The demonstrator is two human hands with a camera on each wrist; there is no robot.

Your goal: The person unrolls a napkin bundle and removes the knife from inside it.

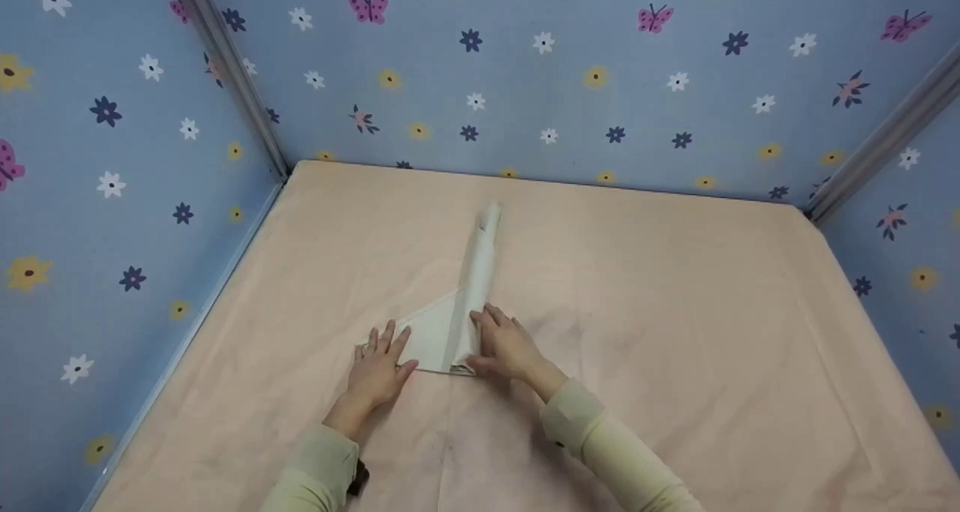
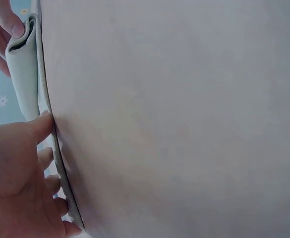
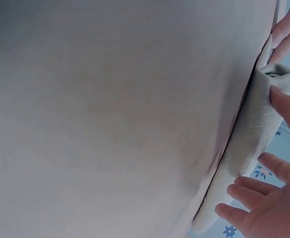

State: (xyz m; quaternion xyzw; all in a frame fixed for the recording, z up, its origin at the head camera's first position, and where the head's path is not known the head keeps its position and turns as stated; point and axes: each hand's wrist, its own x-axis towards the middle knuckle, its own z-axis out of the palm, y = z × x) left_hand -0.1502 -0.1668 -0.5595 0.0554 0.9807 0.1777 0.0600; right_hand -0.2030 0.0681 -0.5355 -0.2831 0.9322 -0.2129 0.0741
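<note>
A pale whitish-green cloth (image 1: pixel 432 339) lies on the covered table. Its right side is wound into a long narrow roll (image 1: pixel 478 272) pointing away from me, while a flat triangular flap stays spread at the left. My left hand (image 1: pixel 376 373) rests on the flap's left corner, fingers spread and straight. From the right, my right hand (image 1: pixel 514 347) touches the near part of the roll with thumb and fingertips. In the right wrist view the fingers of that hand (image 3: pixel 276 198) are spread along the roll (image 3: pixel 251 121), loosely bent. The layered near end of the roll (image 2: pixel 23 64) shows in the left wrist view.
A peach cover (image 1: pixel 675 309) with faint creases spreads over the tabletop. Blue panels (image 1: pixel 510 62) printed with flowers and butterflies stand at the back and both sides, joined by grey corner posts (image 1: pixel 236 77). A small black object (image 1: pixel 359 478) sits by the left cuff.
</note>
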